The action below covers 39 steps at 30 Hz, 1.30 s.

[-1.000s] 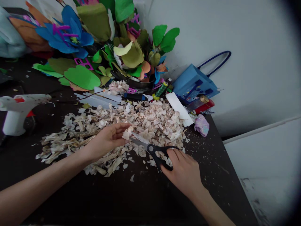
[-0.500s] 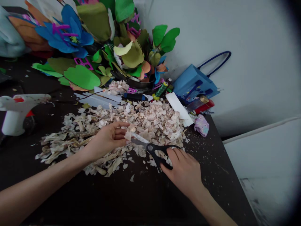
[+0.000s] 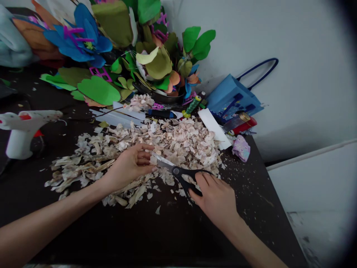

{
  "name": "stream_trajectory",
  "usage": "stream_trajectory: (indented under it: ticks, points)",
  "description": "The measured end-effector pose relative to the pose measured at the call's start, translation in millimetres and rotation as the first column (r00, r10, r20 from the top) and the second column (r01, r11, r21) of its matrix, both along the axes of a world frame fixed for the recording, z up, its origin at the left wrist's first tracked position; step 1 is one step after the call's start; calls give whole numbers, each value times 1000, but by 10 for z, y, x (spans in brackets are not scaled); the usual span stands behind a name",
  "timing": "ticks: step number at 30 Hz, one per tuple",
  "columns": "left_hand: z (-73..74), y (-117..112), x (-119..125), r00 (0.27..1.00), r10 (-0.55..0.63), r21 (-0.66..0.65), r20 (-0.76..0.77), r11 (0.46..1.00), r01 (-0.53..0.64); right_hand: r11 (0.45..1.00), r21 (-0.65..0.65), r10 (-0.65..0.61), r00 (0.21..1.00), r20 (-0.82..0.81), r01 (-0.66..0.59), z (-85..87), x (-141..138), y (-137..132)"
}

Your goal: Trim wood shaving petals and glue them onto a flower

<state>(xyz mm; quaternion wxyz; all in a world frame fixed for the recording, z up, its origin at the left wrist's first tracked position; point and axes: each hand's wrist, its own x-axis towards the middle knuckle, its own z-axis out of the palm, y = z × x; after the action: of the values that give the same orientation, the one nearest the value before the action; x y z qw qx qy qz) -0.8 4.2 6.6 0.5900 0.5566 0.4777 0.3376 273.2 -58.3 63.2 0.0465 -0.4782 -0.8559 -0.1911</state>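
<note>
Scissors [image 3: 176, 171] angle over the near edge of a pile of pale flakes [image 3: 192, 143] on a dark table [image 3: 167, 238]; I have the right hand [image 3: 216, 196] wrapped around their handles, the left hand [image 3: 130, 163] pinching a pale scrap [image 3: 153, 160] at the blades [image 3: 167, 166].

I'm seeing the right hand [image 3: 216, 197] hiding part of the scissors [image 3: 176, 171], the glue gun [image 3: 19, 139] running out of sight leftward, and the left hand [image 3: 131, 163] holding a pale scrap [image 3: 153, 160] too small to identify.

The light is dim, the right corners black.
</note>
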Motion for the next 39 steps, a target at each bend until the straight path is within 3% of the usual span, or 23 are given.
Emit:
stream_trajectory:
  ticks: [8, 17, 26, 34, 36, 39]
  points:
    - [68, -10, -13, 1000, -3, -16, -30, 1000, 3, 1000, 6, 3, 999, 40, -3, 5, -8, 52]
    - [-1, 1, -29, 997, -34, 36, -72, 999, 36, 998, 27, 52, 997, 49, -53, 7, 11, 99]
    - [15, 30, -16, 980, 11, 217, -198, 976, 33, 997, -1, 71, 994, 86, -72, 0, -29, 140]
    - [68, 84, -57, 990, 56, 335, -130, 942, -10, 998, -6, 69, 996, 57, -69, 2, -46, 194]
    - [78, 126, -103, 992, 94, 339, -88, 939, -59, 999, -42, 32, 999, 29, -31, -15, -39, 220]
    - [82, 212, -178, 979, 204, 307, -7, 932, -192, 969, -210, -147, 988, -56, 132, -65, -44, 278]
